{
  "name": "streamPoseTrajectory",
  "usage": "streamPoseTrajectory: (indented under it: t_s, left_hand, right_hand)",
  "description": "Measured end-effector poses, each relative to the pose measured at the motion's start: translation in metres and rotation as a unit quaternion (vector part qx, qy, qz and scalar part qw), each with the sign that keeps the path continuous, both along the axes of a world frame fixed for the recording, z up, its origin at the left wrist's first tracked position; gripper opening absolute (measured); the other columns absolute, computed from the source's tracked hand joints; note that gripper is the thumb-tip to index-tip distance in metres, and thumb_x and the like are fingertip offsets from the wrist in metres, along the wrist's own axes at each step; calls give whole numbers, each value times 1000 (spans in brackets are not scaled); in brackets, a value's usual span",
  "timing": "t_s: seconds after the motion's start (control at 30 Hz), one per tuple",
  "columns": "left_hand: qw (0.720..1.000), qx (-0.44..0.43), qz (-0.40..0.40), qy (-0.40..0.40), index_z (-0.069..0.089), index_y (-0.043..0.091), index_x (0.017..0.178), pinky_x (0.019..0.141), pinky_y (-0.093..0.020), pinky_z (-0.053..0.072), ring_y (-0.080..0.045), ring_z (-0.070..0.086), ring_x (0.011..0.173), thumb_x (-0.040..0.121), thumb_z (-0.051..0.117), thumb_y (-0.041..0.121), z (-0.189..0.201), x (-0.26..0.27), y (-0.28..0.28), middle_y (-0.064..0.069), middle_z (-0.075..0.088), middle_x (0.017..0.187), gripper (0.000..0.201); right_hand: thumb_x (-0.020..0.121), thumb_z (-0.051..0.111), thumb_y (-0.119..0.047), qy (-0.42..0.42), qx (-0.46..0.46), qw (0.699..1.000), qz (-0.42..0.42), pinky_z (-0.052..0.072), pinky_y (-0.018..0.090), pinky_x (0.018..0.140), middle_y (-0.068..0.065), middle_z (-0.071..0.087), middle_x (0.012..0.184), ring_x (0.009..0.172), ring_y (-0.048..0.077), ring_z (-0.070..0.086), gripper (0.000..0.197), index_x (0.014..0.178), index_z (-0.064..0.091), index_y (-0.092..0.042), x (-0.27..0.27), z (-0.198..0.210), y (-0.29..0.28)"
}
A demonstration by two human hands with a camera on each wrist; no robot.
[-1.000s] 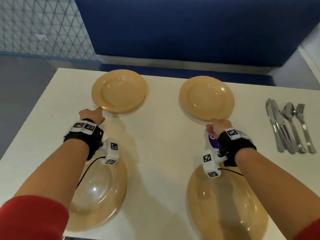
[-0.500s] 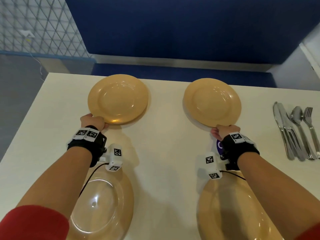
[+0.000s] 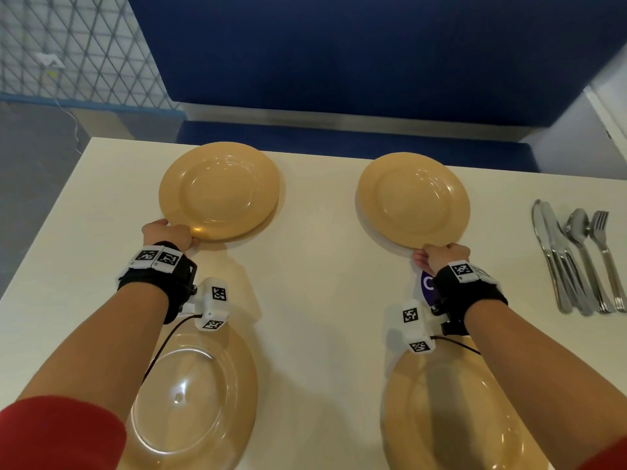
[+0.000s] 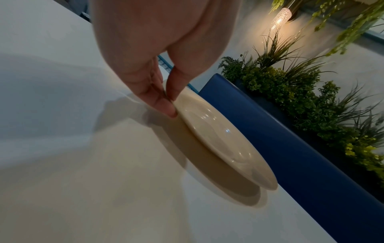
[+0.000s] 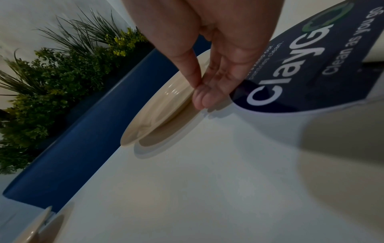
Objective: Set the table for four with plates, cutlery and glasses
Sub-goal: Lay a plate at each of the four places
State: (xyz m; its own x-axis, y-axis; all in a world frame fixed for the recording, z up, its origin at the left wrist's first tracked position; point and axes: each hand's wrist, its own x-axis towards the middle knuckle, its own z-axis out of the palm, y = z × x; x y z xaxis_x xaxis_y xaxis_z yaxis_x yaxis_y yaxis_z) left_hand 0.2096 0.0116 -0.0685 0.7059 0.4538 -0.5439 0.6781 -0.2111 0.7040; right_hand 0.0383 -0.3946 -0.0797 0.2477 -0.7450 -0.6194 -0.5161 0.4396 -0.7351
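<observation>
Head view: each hand (image 3: 166, 234) (image 3: 441, 254) pinches a glossy tan plate's (image 3: 219, 189) (image 3: 412, 200) near rim.

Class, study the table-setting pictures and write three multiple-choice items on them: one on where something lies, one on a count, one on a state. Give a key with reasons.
1. Where does the cutlery lie?
A. at the table's right edge
B. on the far left plate
C. between the two far plates

2. How many plates are on the table?
A. two
B. four
C. six

3. What is the left hand doing?
A. resting flat on the table
B. holding a fork
C. pinching the far left plate by its near rim

Key: A, the pile lies right of every plate; B, two far, two near; C, thumb and fingers clamp the rim.
</observation>
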Motion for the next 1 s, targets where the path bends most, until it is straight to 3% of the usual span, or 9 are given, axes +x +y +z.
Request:
streamPoseTrajectory:
  t_s: [0.1, 0.23, 0.4, 0.53, 0.6, 0.67, 0.77, 0.83, 1.0]
  left_hand:
    - [1000, 7, -7, -2, 39, 10, 140, 87, -32, 52, -28, 64, 104, 83, 60, -1, 1, 0, -1, -16, 62, 119, 61]
    - [1000, 2, -24, -2, 38, 11, 141, 93, -36, 52, -28, 66, 101, 81, 61, 1, 5, 0, 1, -20, 65, 115, 64]
    - [997, -70, 16, -20, 40, 7, 138, 91, -32, 52, -22, 63, 66, 84, 53, 9, 12, -10, 9, -17, 66, 95, 55]
    - [998, -45, -2, -36, 44, 6, 136, 92, -34, 53, -15, 60, 67, 88, 59, 14, 27, -28, 22, -15, 61, 109, 50]
    - [998, -8, -63, -19, 50, 6, 131, 83, -31, 54, -18, 60, 73, 86, 64, 16, 40, -42, 30, -13, 60, 109, 48]
    - [981, 44, -188, 30, 55, 10, 122, 79, -30, 49, -22, 58, 87, 85, 68, 19, 53, -59, 38, -10, 60, 107, 41]
    - [915, 157, -359, 94, 59, 15, 116, 85, -29, 42, -22, 55, 97, 81, 73, 21, 66, -83, 56, -11, 61, 112, 38]
    - [885, 223, -393, 111, 60, 12, 121, 96, -32, 42, -25, 55, 108, 78, 76, 20, 69, -97, 72, -12, 60, 123, 46]
    - [870, 246, -407, 129, 62, 13, 121, 102, -35, 41, -26, 53, 117, 80, 73, 15, 65, -134, 107, -12, 57, 127, 43]
  right_hand:
    - [85, 53, 9, 7, -4, 1000, -2, 47, 22, 35, 17, 58, 63, 33, 18, 56, 34, 118, 49, 4, 0, -1, -1]
    - [85, 53, 7, 7, -1, 1000, 13, 47, 22, 35, 17, 58, 67, 35, 17, 56, 41, 125, 44, 6, 0, -1, 1]
    - [83, 56, -12, 46, -31, 998, 20, 42, 20, 35, 15, 56, 63, 26, 14, 47, 45, 124, 43, 0, -7, 7, 9]
    - [76, 57, -28, 93, -76, 990, 75, 50, 33, 56, 11, 60, 62, 51, 25, 55, 45, 111, 53, -1, -17, 23, 22]
    - [82, 56, -24, 74, -84, 985, 131, 47, 30, 54, 8, 58, 60, 50, 22, 52, 23, 85, 55, -1, -20, 34, 35]
    - [88, 55, -20, 51, -97, 974, 201, 44, 22, 48, 5, 55, 62, 50, 16, 50, 18, 78, 53, -6, -20, 43, 54]
    - [88, 60, -18, 28, -97, 930, 353, 46, 21, 53, 5, 59, 67, 54, 14, 52, 11, 93, 58, -8, -18, 53, 94]
    - [86, 63, -19, 30, -69, 878, 472, 50, 29, 65, 6, 62, 71, 58, 15, 55, 8, 84, 61, -11, -21, 58, 127]
    - [84, 68, -22, 60, -37, 747, 661, 55, 36, 81, 1, 64, 71, 62, 15, 58, 10, 87, 62, -15, -37, 61, 207]
